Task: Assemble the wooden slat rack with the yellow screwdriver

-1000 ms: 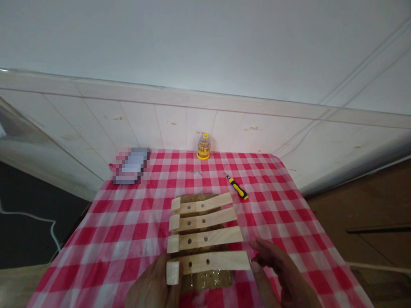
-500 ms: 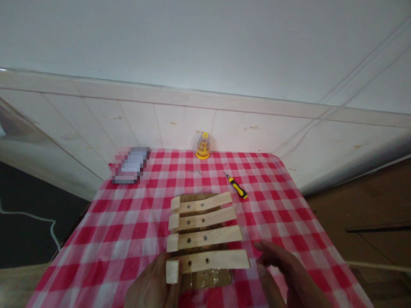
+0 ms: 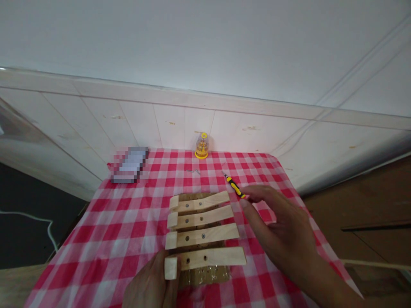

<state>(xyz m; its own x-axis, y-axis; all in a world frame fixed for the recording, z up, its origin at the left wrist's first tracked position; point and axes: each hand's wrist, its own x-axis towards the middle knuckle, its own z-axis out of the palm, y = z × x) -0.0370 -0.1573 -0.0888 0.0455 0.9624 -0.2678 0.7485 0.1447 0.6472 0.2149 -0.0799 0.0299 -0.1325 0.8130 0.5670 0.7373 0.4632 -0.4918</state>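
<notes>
A wooden assembly [image 3: 201,233] of several pale slats screwed to a brown board lies on the red-and-white checked cloth [image 3: 122,239]. My left hand [image 3: 150,287] rests against the left end of the nearest slat, fingers curled onto it. My right hand [image 3: 282,231] is stretched out over the cloth to the right of the slats, fingers apart, holding nothing. Its fingertips are just short of a yellow-and-black screwdriver [image 3: 233,185].
A small yellow bit holder with a clear dome [image 3: 202,146] stands at the table's far edge by the white wall. A blurred flat object [image 3: 130,165] lies at the far left. Loose screws [image 3: 193,171] lie behind the slats. Brown floor lies right.
My right hand has moved forward from beside the nearest slat up toward the screwdriver. My left hand and the wooden assembly have stayed in place.
</notes>
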